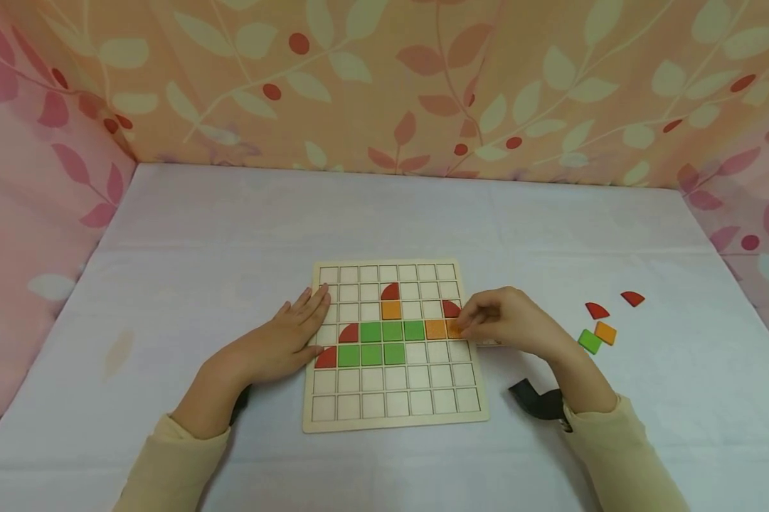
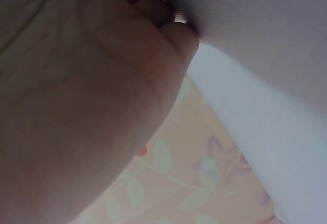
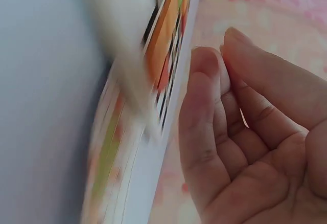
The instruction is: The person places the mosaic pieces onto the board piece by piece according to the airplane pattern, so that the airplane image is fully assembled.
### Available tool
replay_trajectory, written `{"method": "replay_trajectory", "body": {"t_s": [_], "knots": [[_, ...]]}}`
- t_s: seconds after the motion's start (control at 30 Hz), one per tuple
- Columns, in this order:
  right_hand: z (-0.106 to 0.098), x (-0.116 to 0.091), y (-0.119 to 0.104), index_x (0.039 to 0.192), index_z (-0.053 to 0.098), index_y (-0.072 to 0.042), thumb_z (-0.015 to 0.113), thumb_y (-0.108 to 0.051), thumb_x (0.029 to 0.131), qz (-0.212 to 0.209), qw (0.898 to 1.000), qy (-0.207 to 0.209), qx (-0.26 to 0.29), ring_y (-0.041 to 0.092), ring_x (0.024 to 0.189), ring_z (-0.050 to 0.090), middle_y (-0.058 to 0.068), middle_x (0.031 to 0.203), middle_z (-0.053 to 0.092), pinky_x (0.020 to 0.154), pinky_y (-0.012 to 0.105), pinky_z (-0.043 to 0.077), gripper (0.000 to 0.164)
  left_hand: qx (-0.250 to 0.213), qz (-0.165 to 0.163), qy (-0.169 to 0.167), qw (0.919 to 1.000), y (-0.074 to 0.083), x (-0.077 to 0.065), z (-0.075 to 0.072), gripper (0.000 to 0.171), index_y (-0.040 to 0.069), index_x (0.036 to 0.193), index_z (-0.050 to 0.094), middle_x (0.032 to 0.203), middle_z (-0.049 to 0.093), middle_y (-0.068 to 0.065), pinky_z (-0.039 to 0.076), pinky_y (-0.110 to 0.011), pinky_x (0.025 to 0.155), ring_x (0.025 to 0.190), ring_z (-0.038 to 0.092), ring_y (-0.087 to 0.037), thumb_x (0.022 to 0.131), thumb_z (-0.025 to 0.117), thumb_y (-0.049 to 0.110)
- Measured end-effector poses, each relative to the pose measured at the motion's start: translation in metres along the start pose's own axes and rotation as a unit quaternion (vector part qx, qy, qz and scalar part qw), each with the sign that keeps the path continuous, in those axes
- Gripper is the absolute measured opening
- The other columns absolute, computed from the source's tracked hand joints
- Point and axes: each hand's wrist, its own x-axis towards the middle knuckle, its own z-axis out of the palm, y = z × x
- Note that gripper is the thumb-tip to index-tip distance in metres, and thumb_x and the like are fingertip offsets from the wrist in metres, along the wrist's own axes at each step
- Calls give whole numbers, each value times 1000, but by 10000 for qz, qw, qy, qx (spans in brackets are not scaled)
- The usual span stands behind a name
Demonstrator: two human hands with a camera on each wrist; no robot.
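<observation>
In the head view, a pale wooden grid board [image 1: 371, 421] lies on the table. It carries green square tiles [image 1: 371, 331], orange square tiles [image 1: 435, 329] and red quarter-circle tiles [image 1: 348, 333]. My left hand [image 1: 284, 341] lies flat with spread fingers, fingertips on the board's left edge. Over the right edge, my right hand [image 1: 506, 318] has thumb and fingers bent together at the orange square tile [image 1: 453, 328] ending the middle row, partly covering it. Those bent fingers [image 3: 204, 101] show close up in the right wrist view; I cannot tell whether they pinch the tile.
Right of the board lie two loose red quarter-circles [image 1: 597, 311], an orange square [image 1: 605, 333] and a green square [image 1: 590, 341]. A black wrist mount [image 1: 538, 400] sits under the right forearm. Flowered curtains [image 1: 384, 85] border the white-covered table [image 1: 230, 213].
</observation>
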Motion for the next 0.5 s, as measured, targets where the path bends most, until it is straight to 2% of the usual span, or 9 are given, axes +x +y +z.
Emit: {"method": "replay_trajectory", "body": {"t_s": [0.2,0.33,0.5], "knots": [[-26,-28,25,91,69,-3,75,-11,80,439,9978,489,65,19,74,64,7,85,69,65,26,52,14,-4,33,-22,10000,1,1,-1,70,-5,149,10,157,1,-17,8,-57,111,142,-1,-36,97,51,19],[-44,-46,44,93,69,-3,73,-12,82,546,9949,801,-266,17,73,62,7,84,69,62,24,50,15,-28,39,-25,10000,1,1,-1,70,-5,149,10,157,1,-17,8,-57,111,142,-1,-37,97,51,19],[-64,-61,62,96,68,-2,73,-14,83,581,9941,822,-402,17,72,63,8,85,70,62,22,49,18,-48,0,-23,10000,2,-1,-2,69,-5,149,10,157,0,-16,8,-57,111,142,-1,-37,97,50,18]]}}
